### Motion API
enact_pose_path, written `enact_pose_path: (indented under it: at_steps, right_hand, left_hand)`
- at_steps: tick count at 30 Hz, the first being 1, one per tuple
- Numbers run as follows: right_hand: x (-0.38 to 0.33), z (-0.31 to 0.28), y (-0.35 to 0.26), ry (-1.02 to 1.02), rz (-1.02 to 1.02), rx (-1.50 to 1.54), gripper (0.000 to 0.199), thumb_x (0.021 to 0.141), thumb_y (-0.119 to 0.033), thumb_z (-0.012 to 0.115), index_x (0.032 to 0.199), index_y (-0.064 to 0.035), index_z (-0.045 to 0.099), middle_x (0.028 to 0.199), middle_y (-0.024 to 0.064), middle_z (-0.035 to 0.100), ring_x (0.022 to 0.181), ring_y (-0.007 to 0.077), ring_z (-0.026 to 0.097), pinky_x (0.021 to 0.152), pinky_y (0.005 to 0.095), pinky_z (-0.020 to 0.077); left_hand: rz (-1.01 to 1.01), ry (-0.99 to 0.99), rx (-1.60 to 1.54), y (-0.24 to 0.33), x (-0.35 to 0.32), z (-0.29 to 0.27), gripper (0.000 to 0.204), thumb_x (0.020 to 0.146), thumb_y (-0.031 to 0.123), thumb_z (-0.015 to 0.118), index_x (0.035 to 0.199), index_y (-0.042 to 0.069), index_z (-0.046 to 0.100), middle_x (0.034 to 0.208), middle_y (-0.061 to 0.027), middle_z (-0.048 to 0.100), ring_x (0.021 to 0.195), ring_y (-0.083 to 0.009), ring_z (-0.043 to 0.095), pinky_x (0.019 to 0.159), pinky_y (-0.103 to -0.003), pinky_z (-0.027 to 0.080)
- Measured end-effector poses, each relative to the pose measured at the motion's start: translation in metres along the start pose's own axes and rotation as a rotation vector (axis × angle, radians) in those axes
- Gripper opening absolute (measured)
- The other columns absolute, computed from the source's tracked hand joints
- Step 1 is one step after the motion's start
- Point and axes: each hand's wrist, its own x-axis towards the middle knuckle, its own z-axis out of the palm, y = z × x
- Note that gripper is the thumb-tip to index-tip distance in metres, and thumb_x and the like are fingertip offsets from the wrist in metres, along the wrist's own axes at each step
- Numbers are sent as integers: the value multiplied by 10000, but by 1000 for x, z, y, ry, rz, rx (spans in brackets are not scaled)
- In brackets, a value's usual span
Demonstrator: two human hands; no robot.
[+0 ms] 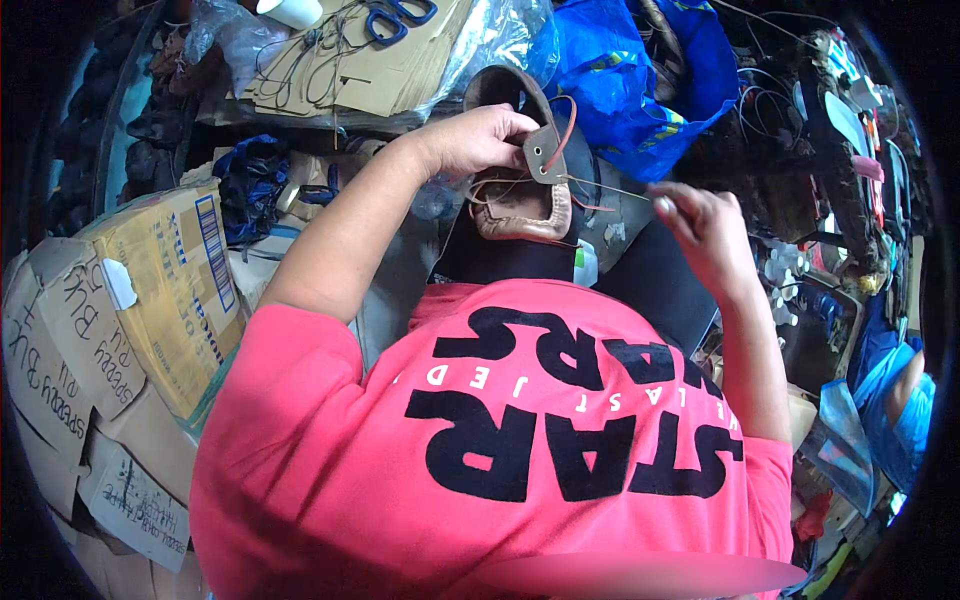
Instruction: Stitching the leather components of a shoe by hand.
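Pinching a small grey-brown leather tab against the tan leather shoe point(520, 205) at upper centre, the left hand point(478, 138) keeps its fingers closed round the piece, while the right hand point(703, 228) at centre right nips a thin thread point(610, 187) drawn taut between them. Stitching looks partly done, with loose brown thread left looping around the tab. Blue scissors point(398, 16) lie on cardboard point(340, 75) at top.

Shoe point(520, 200) centre, on dark apron point(640, 280) over lap. Left hand point(475, 135) on shoe's upper edge; right hand point(700, 225) to right of shoe, apart from it. Cardboard boxes point(150, 290) far left. Scissors point(400, 15) on cardboard sheets point(350, 70) behind shoe. Plastic bag point(640, 80) behind right.
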Motion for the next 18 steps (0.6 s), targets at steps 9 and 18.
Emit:
enact_pose_path:
  at_steps: [9,18]
  right_hand:
    - [-175,-7,151,-6,482,-341,295,899,-334,562,825,-60,641,659,80,581,645,254,504,700,367,380]
    - [-192,-16,170,440,845,559,492,907,-361,564,1300,-68,521,1229,73,572,1044,177,568,913,292,413]
  left_hand:
    - [-43,-25,90,6,1,-1,211,816,189,633,993,76,652,916,-87,603,939,-223,488,872,-331,393]
    - [-463,188,37,60,7,4,391,818,359,667,976,2,640,828,-32,633,758,-102,550,709,-267,447]
